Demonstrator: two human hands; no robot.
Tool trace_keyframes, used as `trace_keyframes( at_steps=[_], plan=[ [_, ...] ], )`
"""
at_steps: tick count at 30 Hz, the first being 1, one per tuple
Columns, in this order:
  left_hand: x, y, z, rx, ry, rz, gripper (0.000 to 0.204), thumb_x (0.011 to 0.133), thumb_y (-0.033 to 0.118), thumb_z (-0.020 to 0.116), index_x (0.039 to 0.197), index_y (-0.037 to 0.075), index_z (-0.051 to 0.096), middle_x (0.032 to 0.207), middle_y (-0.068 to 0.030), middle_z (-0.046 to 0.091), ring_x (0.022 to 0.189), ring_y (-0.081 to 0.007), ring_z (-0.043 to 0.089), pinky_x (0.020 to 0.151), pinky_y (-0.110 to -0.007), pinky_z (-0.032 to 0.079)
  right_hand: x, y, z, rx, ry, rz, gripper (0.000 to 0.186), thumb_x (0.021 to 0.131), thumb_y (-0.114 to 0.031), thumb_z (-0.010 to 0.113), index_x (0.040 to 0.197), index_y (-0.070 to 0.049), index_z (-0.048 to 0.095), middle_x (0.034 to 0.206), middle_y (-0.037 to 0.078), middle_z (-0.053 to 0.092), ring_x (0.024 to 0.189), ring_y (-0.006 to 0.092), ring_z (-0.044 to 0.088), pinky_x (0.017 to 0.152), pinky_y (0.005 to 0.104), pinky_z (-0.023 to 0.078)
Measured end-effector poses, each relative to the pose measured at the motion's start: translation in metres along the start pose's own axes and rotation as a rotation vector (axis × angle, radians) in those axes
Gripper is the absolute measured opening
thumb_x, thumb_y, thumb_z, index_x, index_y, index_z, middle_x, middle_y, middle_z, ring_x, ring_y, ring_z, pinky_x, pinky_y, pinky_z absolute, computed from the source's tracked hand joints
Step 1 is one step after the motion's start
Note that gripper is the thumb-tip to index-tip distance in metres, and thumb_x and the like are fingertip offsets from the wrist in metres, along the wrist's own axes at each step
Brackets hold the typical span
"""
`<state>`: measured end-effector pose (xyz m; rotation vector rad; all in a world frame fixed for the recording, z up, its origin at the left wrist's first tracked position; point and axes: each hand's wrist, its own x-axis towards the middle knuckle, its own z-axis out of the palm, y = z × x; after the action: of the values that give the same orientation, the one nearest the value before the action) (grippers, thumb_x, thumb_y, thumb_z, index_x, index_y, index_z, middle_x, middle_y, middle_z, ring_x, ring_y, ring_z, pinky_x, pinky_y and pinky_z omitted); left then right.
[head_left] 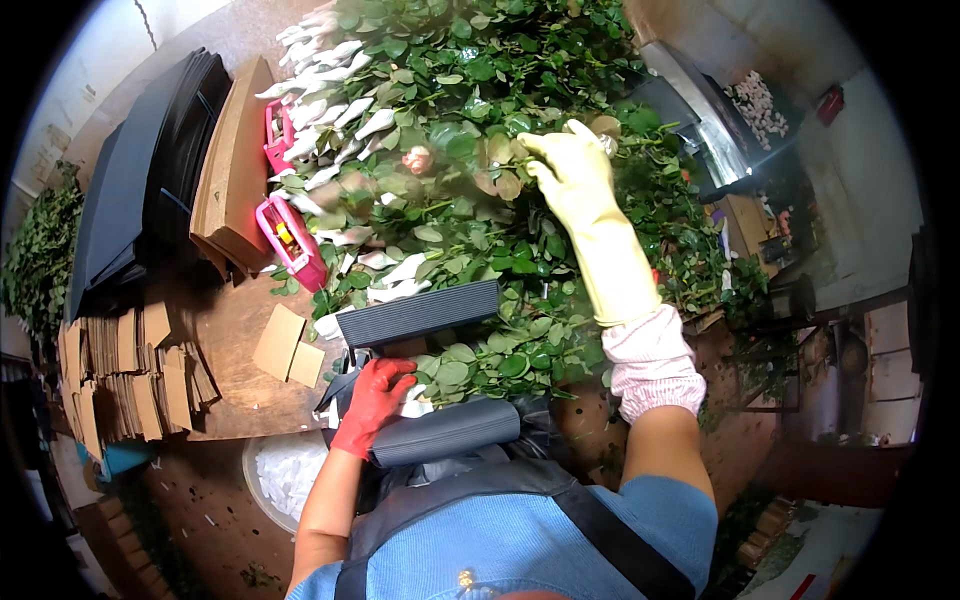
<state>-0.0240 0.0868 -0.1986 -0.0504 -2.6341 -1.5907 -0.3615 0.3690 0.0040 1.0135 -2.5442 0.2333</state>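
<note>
My left hand, in a red glove, has curled fingers at a dark corrugated sheet and some white material, partly hidden; what it grips I cannot make out. Another dark corrugated strip lies just above it, with leafy stems between. My right hand, in a long yellow glove, reaches over a thick pile of green stems, its fingers bent but apart, with nothing visible held. A pink rose head lies left of it, and rows of white-sleeved stem tips run along the pile's left side.
Dark sheet stacks and brown boards stand left, beside two pink plastic tools. Small cardboard pieces lie at the table's edge. A tub of white material sits below. A metal surface is at right.
</note>
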Motion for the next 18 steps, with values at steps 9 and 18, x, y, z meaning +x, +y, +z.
trace_keyframes(
  at_steps=[9,18],
  plan=[
    [-0.001,-0.021,0.002,-0.242,-0.005,-0.168,0.036,0.085,0.012,0.086,0.118,0.005,0.075,0.107,-0.0117,0.076,0.092,-0.0252,0.071,0.08,-0.036,0.057,-0.088,-0.016,-0.118,0.795,-0.202,-0.019,0.039,0.08,0.01,0.058,0.11,-0.008,0.076,0.084,0.007,0.07,0.072,0.021,0.067,0.061,0.0354,0.053],
    [0.006,-0.001,-0.006,-0.191,-0.034,-0.337,0.074,0.081,0.008,0.09,0.146,0.0,0.056,0.144,-0.0137,0.064,0.128,-0.0253,0.063,0.113,-0.037,0.047,-0.171,-0.003,0.01,-0.326,-1.03,0.236,0.018,0.085,-0.012,0.068,0.097,-0.016,0.08,0.092,0.011,0.077,0.087,0.0299,0.076,0.071,0.0411,0.059]
  ],
)
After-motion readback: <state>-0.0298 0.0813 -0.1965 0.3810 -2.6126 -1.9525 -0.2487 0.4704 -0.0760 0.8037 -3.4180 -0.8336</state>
